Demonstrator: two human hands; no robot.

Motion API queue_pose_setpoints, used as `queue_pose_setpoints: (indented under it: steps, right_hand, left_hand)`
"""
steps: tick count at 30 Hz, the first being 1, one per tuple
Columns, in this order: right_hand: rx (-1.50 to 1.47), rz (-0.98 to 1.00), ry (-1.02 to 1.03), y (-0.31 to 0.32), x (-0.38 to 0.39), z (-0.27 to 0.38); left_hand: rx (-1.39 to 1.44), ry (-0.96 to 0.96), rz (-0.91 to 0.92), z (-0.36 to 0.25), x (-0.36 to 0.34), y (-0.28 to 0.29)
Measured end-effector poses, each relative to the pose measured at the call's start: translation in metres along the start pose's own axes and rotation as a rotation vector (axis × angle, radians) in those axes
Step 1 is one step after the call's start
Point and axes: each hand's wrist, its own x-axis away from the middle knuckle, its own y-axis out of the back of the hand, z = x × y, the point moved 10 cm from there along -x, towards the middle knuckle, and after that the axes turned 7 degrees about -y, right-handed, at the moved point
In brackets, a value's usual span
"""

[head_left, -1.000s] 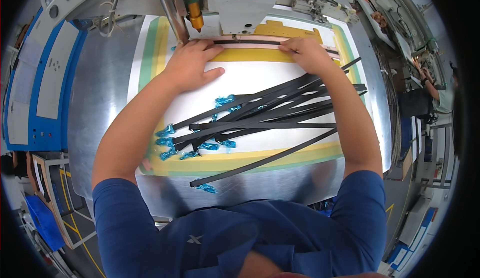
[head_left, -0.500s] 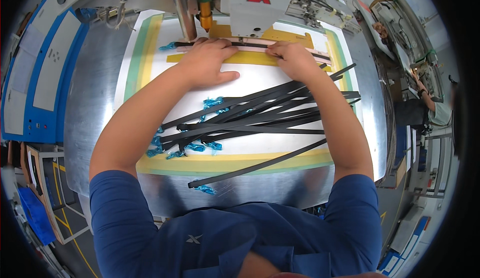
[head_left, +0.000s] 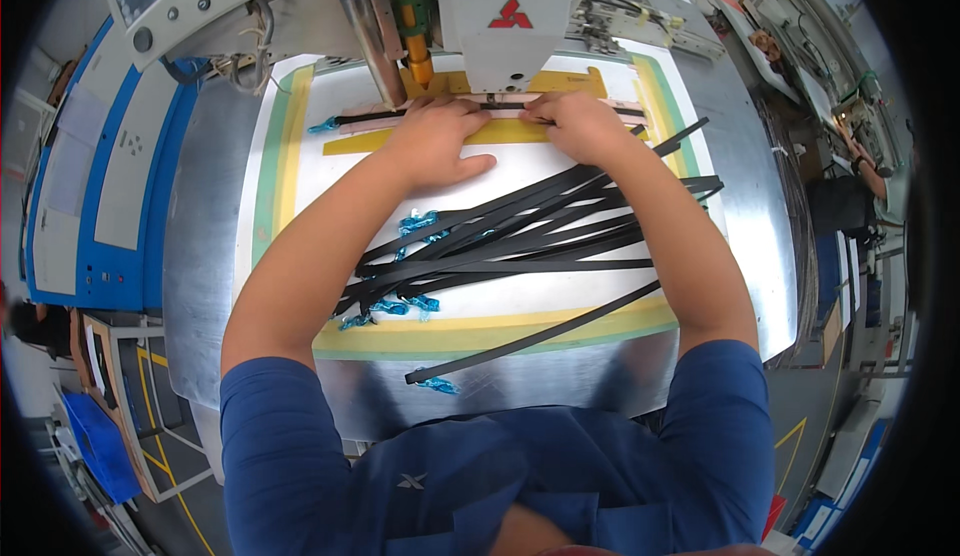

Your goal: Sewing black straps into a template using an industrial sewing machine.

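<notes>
A black strap (head_left: 368, 116) lies lengthwise along the pink-edged channel of a yellow template plate (head_left: 350, 143) under the machine head. Crinkled blue wrap (head_left: 323, 126) covers its left end. My left hand (head_left: 440, 141) rests over the strap, fingers stretched forward and thumb out to the side. Just right of it, my right hand (head_left: 582, 126) pinches at the strap with bent fingers; the fingertips are partly hidden. Closer to me, a loose pile of black straps (head_left: 520, 236) with blue-wrapped ends spreads across the white sheet. One separate strap (head_left: 530, 336) lies at the front.
The white machine head (head_left: 503, 21) and a brass-coloured nozzle (head_left: 415, 56) hang just beyond my hands. Yellow and green tape borders the white sheet (head_left: 300, 171) on a metal table (head_left: 205, 256). A blue-and-white cabinet (head_left: 95, 176) stands left; another person's arm (head_left: 868, 171) shows far right.
My right hand has come nearer to my left along the strap. The whole view has shifted a little, showing more of the machine. The strap pile lies as before.
</notes>
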Motion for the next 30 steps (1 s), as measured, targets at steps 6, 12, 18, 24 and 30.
queue_pose_setpoints:
  steps: [6, 12, 18, 24, 30]
  right_hand:
    - [-0.012, -0.007, -0.087, 0.021, 0.021, -0.066]
    - [-0.052, -0.021, -0.207, 0.029, 0.03, -0.103]
    - [-0.027, -0.069, -0.099, 0.026, 0.027, -0.089]
    - [0.009, -0.043, -0.084, 0.02, 0.027, -0.08]
    - [0.06, 0.022, -0.113, 0.02, 0.025, -0.067]
  left_hand:
    - [0.031, 0.035, 0.006, -0.002, 0.002, 0.003]
    - [-0.006, 0.021, -0.035, -0.005, -0.007, -0.001]
    - [-0.008, 0.006, -0.017, -0.014, -0.017, -0.007]
    - [-0.04, 0.002, 0.012, -0.023, -0.03, -0.011]
    - [-0.013, -0.03, 0.007, -0.034, -0.041, -0.011]
